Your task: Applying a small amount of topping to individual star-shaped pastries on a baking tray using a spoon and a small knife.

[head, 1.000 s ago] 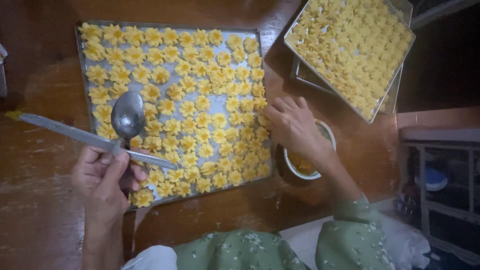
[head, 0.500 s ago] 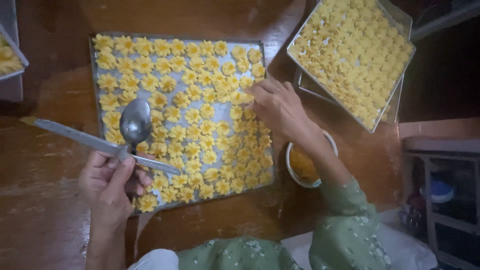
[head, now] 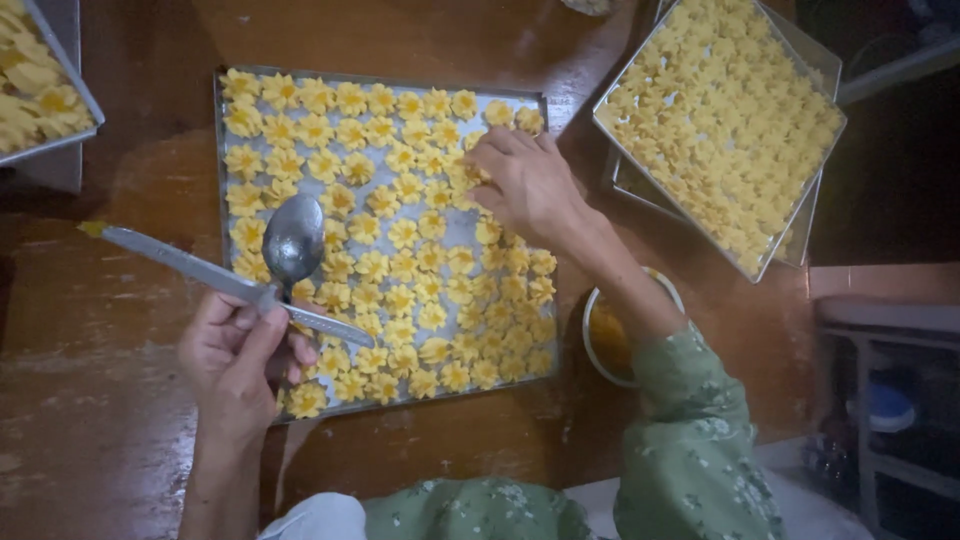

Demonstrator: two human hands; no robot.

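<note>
I see a dark wooden desk (head: 90, 420), worn and glossy. A shelf unit (head: 890, 400) stands at its right. A centre tray (head: 222, 200) carries yellow cookies (head: 400, 235). My left hand (head: 235, 355) is clamped on a knife (head: 190, 268) and spoon (head: 292, 240). My right hand (head: 525, 185) pinches among cookies near the tray's top-right.
</note>
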